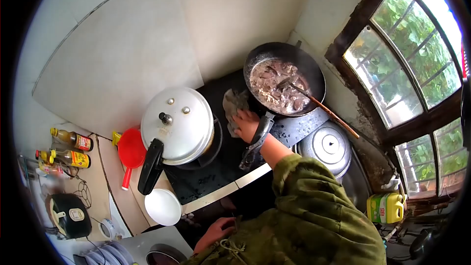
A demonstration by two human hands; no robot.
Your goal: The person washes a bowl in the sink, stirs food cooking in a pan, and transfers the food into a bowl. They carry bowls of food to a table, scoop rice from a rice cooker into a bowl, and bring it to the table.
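My right hand (247,123) presses a crumpled grey cloth (234,106) against the black stove top (206,180), its fingers closed over it. Beside that wrist runs the dark handle (258,140) of a black wok (314,71), tilted up at the back. Inside the wok is a pale, wet mixture of meat pieces (267,86), with a long wooden-handled spatula (326,110) resting in it. My left hand (217,231) hangs low in front of my body. Its fingers are loosely bent with a gap between them, and I see nothing in them.
Left on the stove stands a pressure cooker (164,118) with its black handle jutting forward. Near it are a red ladle (131,149) and a white bowl (163,207). A lidded metal pot (325,148) sits right of my arm. Sauce bottles (71,158) line the left counter.
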